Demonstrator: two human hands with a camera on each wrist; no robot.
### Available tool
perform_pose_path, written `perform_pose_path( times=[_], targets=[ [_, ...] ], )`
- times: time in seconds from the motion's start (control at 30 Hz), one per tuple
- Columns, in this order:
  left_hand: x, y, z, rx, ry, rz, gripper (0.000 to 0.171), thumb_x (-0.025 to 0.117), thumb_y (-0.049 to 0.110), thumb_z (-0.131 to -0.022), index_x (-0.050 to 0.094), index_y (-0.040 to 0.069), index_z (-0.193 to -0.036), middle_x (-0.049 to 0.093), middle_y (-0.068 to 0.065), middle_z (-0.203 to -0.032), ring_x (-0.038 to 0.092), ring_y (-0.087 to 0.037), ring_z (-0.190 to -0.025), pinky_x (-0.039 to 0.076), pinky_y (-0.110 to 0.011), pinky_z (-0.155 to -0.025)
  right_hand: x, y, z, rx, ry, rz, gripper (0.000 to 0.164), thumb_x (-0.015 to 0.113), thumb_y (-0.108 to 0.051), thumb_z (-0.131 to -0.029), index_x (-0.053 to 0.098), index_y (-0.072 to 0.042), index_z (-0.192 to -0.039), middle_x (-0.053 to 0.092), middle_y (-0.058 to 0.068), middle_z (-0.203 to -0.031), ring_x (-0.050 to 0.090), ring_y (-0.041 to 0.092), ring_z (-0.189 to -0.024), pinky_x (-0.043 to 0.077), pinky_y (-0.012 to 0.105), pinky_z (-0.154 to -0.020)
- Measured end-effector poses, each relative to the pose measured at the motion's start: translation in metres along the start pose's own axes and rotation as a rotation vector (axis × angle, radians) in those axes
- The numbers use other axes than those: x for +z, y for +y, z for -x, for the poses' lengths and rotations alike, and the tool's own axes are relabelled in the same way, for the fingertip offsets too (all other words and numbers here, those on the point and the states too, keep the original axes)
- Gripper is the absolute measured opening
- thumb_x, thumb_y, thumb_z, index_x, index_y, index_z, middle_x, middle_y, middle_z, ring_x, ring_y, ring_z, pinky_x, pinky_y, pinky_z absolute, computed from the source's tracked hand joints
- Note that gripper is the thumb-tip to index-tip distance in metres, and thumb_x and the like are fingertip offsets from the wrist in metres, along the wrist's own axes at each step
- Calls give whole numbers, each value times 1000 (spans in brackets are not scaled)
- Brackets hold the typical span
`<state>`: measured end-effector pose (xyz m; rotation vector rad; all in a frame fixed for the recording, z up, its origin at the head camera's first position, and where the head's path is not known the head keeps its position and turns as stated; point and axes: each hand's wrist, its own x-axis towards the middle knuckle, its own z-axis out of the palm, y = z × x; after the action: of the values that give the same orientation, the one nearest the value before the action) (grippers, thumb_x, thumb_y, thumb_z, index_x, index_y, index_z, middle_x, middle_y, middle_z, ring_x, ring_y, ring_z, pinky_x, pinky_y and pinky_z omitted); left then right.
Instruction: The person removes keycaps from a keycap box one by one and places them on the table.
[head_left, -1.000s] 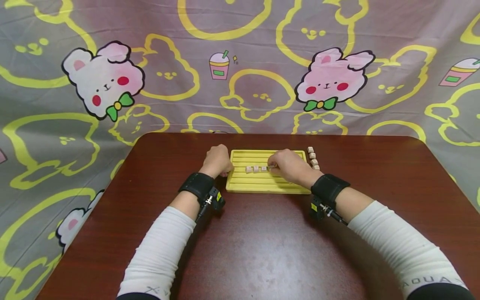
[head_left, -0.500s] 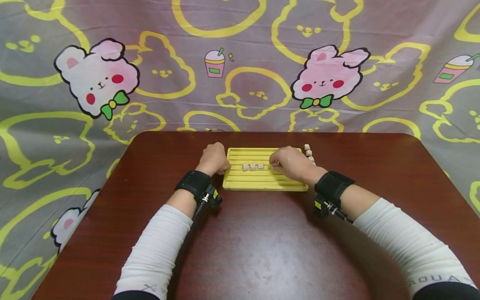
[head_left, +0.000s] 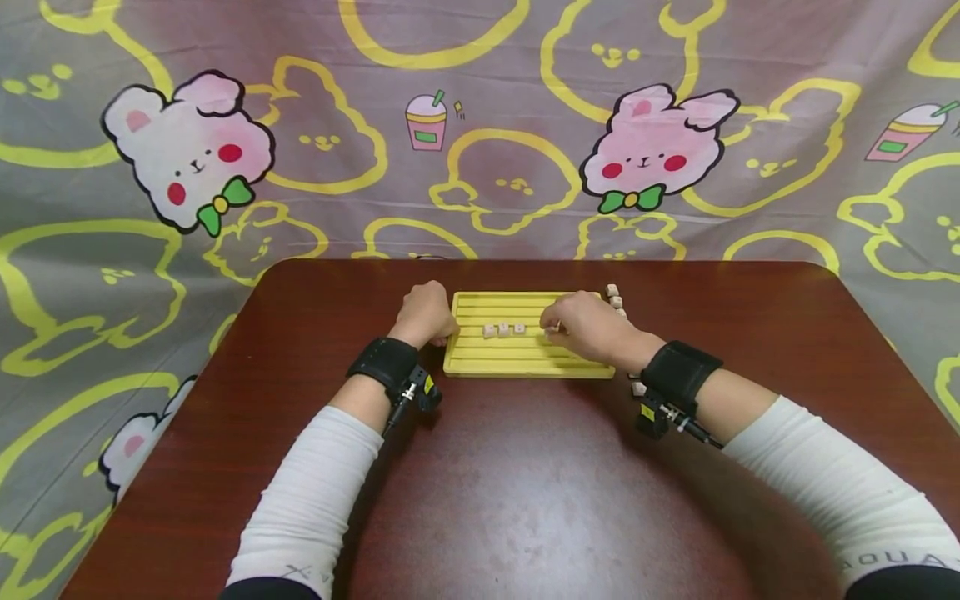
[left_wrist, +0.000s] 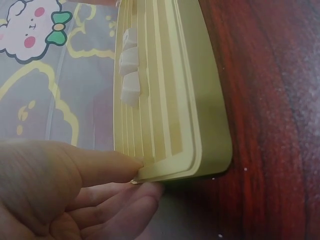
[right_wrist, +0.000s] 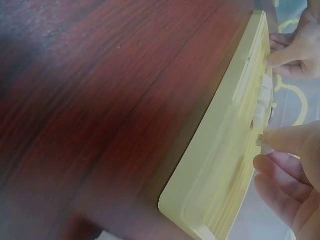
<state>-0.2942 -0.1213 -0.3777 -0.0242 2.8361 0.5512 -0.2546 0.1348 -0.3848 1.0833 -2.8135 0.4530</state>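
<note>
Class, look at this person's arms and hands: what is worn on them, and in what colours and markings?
The left hand and right hand are bare. Each side wears a black strap with a small black device, a yellow patch and a dark cable, then a wrinkled white sleeve with grey lettering near a black band.
</note>
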Motion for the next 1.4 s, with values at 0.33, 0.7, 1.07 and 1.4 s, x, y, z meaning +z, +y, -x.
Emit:
perform_pose_path(
  times=[0.33,0.7,1.07,1.4],
  targets=[
    [-4,2,0,-2,-2,-7,14,71,10,-84,67,-3,-89,65,-7,-59,70,-19,-54,50,-22,-41,-10,2,14,-7,4,-6,6,72,-10,-90,76,-10,-94,74,2,-89,68,17,-81,57,34,-73],
    [-3,1,0,-2,16,-5,12,71,8,-83,67,-3,-86,64,-7,-56,70,-19,-53,50,-22,-40,-9,7,30,-11,4,-1,7,76,-11,-87,76,-12,-94,74,-1,-89,65,12,-80,54,30,-71],
    [-1,2,1,4,19,-9,9,69,5,-81,67,-3,-84,67,-8,-58,70,-20,-53,49,-21,-39,-13,10,45,47,0,-12,14,78,-13,-85,77,-11,-99,74,1,-95,68,14,-87,58,34,-76],
    [-2,2,1,3,9,-10,10,70,6,-82,68,-3,-85,67,-9,-58,70,-20,-54,49,-21,-40,-15,13,59,48,3,-4,11,77,-13,-87,76,-12,-98,73,0,-93,66,14,-86,56,31,-73]
  ],
)
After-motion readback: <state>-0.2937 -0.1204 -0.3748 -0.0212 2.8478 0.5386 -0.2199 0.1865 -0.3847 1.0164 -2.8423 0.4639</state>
